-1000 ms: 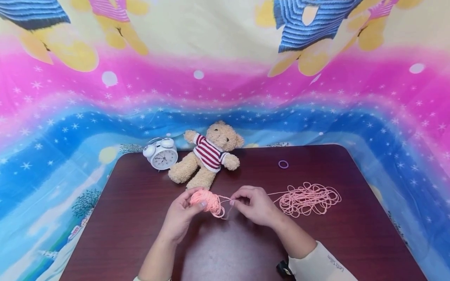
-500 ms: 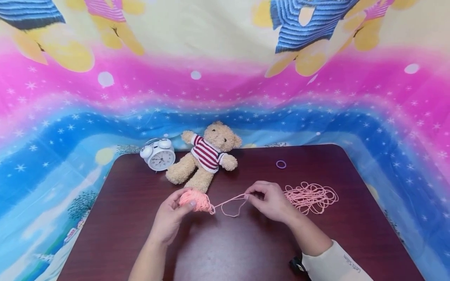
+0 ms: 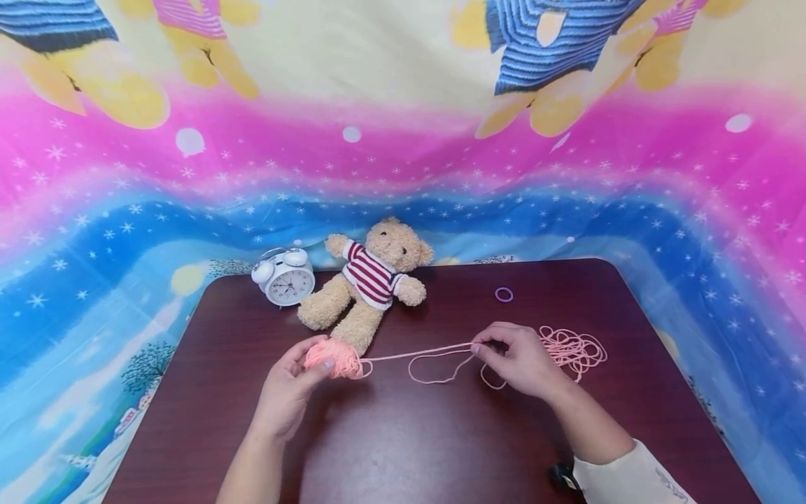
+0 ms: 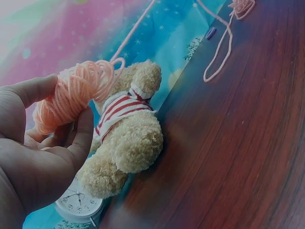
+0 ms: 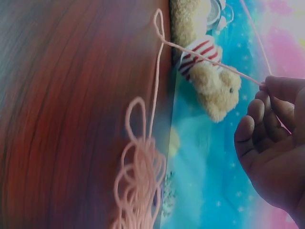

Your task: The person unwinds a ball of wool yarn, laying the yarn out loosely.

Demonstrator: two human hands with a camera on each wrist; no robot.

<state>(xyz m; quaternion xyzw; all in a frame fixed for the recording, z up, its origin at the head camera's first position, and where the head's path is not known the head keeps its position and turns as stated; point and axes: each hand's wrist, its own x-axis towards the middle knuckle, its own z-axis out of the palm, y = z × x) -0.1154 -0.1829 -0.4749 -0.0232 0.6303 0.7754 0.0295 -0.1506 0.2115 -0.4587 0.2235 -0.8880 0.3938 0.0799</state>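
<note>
A small bundle of peach-pink yarn (image 3: 336, 358) is gripped between the thumb and fingers of my left hand (image 3: 283, 392), above the table just in front of the teddy bear's feet. From its right end a strand runs nearly straight to my right hand (image 3: 522, 360), whose thumb and fingertips pinch it. A slack loop of yarn hangs below that strand. The left wrist view shows the wound bundle (image 4: 71, 93) up close, loops sticking out at its end. Behind the right hand lies a loose, looped pile of the same yarn (image 3: 576, 350); the right wrist view shows its coils (image 5: 138, 181).
A teddy bear (image 3: 371, 276) in a red-and-white striped shirt leans at the table's back edge, beside a white alarm clock (image 3: 286, 280). A purple ring (image 3: 504, 295) lies at the back right of the dark wooden table (image 3: 390, 448). A printed curtain hangs behind.
My right hand has moved right with the pinched yarn, while the left hand carried the bundle left. The strand between them is longer and straighter.
</note>
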